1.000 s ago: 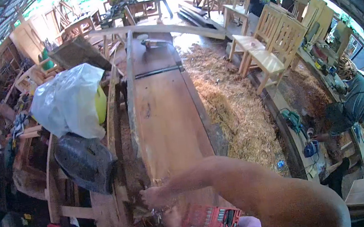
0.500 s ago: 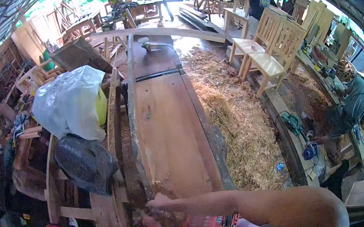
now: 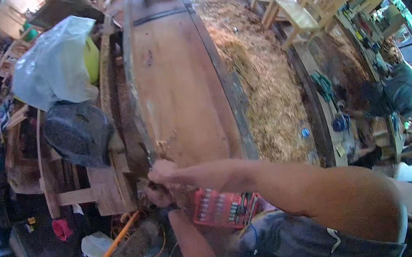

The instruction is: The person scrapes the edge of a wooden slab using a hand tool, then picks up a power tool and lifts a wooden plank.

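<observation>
Pale slatted wooden chairs (image 3: pixel 300 16) stand beside a shavings-strewn floor (image 3: pixel 273 104), bright daylight showing at upper right.

Blur hides whether the right fingers (image 3: pixel 159 173) or left fingers (image 3: pixel 156 194) grip anything.

I'm in a woodworking shop here: a long wooden slab (image 3: pixel 175 91) stretching out to twelve o'clock, shavings (image 3: pixel 271 101) thick across the floor towards one, bare slatted chairs (image 3: pixel 298 15) beyond them, a blue power tool (image 3: pixel 340 122) at two, a red socket set (image 3: pixel 227 209) by my lap!
</observation>
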